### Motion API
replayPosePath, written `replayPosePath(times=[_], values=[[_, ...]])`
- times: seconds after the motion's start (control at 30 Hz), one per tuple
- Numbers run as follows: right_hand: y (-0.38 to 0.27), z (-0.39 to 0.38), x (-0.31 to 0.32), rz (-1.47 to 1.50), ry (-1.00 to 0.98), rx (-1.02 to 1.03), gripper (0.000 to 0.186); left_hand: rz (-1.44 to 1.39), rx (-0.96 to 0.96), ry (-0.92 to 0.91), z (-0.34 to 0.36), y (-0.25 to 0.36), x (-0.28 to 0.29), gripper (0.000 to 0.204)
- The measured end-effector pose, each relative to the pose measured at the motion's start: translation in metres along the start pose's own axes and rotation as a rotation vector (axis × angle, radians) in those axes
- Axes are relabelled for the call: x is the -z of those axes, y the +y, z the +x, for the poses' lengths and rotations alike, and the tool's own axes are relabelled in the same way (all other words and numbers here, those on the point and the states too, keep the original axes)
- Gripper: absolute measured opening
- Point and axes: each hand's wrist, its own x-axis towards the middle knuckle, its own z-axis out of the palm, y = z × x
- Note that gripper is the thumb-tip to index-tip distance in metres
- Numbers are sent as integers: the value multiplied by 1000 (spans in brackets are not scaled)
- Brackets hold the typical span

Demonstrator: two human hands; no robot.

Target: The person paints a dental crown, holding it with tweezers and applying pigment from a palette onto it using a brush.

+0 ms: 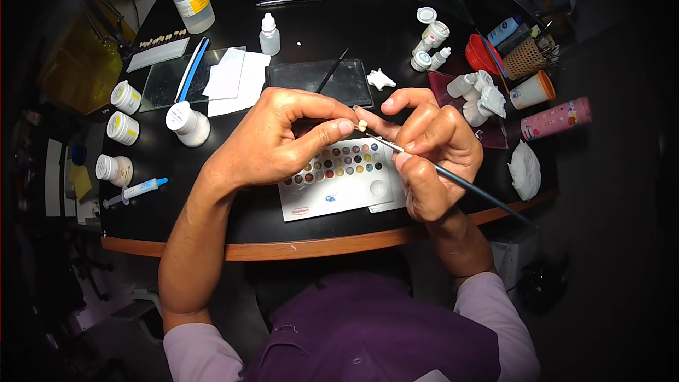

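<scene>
Dental lab; tooth-like piece, colour palette, tooth samples, jars

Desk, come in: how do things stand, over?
Left hand pinching small cream piece. Right hand holding thin brush, tip near the piece. Paint palette beneath the hands; nothing seen blocking the brush.

A wood-edged black table stands lit above dark floor.

Stood here, I see a black table with a wooden front edge. A white palette of coloured dots lies near that edge, a syringe and white jars to the left, crumpled tissue to the right.
</scene>
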Motion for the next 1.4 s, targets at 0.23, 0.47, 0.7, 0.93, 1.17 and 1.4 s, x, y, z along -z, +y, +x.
replayPosePath(times=[0.23, 0.47, 0.7, 0.93, 1.17, 1.4], values=[[1, -1, 0, -48, -2, -1, 9, 78, -43, 40, 0, -2, -2, 20], [6, -1, 1, -145, -43, 61, 10, 102, -54, 35, 0, -1, -2, 20], [5, -1, 0, -114, -49, 104, 12, 106, -65, 38, 0, 1, -1, 18], [2, -2, 3, -40, -54, 111, 12, 98, -158, 40, 2, -4, -1, 20], [0, 0, 3, 59, 17, 39, 15, 100, -181, 20, 2, -5, 0, 21], [-3, 1, 7, 197, 58, -65, 12, 106, -224, 16, 2, -5, -1, 23]])
